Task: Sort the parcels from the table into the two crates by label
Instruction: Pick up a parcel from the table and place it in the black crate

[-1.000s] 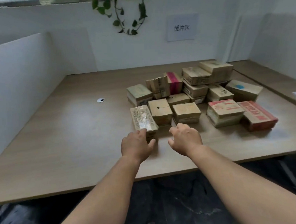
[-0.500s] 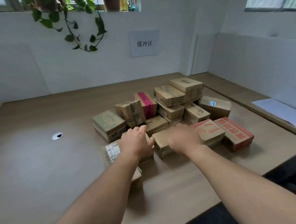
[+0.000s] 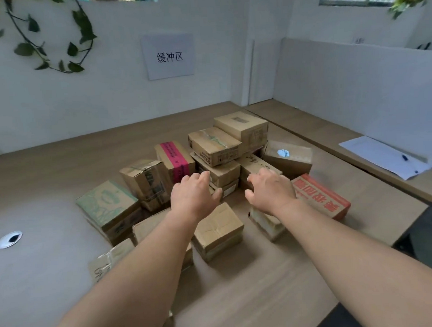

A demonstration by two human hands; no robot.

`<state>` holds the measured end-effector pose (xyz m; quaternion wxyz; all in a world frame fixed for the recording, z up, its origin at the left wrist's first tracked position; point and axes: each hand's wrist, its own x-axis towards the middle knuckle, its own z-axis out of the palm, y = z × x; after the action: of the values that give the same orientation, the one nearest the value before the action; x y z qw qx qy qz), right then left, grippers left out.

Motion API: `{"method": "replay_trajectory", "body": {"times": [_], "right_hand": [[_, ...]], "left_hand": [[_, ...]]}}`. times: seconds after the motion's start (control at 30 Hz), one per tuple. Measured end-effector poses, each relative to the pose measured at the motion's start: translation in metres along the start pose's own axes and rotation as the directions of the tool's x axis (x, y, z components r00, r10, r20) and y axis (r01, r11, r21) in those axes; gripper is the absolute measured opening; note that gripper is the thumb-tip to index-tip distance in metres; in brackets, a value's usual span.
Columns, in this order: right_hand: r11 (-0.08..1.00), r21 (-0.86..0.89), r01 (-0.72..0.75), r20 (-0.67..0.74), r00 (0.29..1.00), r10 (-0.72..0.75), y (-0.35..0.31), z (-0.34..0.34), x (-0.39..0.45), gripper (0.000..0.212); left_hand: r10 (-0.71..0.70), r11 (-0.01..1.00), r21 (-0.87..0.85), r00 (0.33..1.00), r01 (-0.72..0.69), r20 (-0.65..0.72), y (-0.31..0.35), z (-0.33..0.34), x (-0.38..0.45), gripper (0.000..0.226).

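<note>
Both hands, the left hand (image 3: 193,199) and the right hand (image 3: 271,191), hover with loosely spread fingers and hold nothing above the pile of brown cardboard parcels (image 3: 215,148) on the wooden counter (image 3: 47,194). A small plain cardboard parcel (image 3: 217,230) lies just below, between the wrists. Compared with half a second ago, the hands are farther over the pile.

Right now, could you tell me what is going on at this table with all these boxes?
A person is reaching both bare hands over a heap of cardboard parcels on a wooden table. The left hand and the right hand hover with loosely spread fingers above the middle of the heap, near a stacked brown box, and hold nothing yet. A box with pink tape and a red printed box lie among the rest. No crates are in view, so sorting seems not yet begun.
</note>
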<state>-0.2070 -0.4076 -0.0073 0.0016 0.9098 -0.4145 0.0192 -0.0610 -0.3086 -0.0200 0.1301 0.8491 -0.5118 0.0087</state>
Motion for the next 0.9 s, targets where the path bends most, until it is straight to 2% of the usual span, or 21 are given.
{"method": "replay_trajectory", "body": {"times": [0.33,0.6,0.73,0.9], "right_hand": [[0.998,0.006,0.056,-0.036,0.998,-0.056,0.092,0.001,0.127,0.040],[0.992,0.100,0.079,-0.099,0.993,-0.069,0.158,-0.002,0.249,0.040],[0.985,0.164,0.055,-0.056,0.997,-0.046,0.167,0.006,0.300,0.046],[0.955,0.295,-0.011,0.064,0.998,-0.008,0.170,0.024,0.349,0.047]], "left_hand": [[-0.088,0.996,0.006,0.996,0.089,-0.013,0.058,0.016,0.122,0.057],[-0.187,0.980,-0.069,0.982,0.185,-0.019,0.094,0.036,0.230,0.054],[-0.239,0.966,-0.094,0.971,0.241,0.024,0.095,0.053,0.273,0.054],[-0.336,0.920,-0.177,0.937,0.349,0.098,0.094,0.067,0.314,0.048]]}}
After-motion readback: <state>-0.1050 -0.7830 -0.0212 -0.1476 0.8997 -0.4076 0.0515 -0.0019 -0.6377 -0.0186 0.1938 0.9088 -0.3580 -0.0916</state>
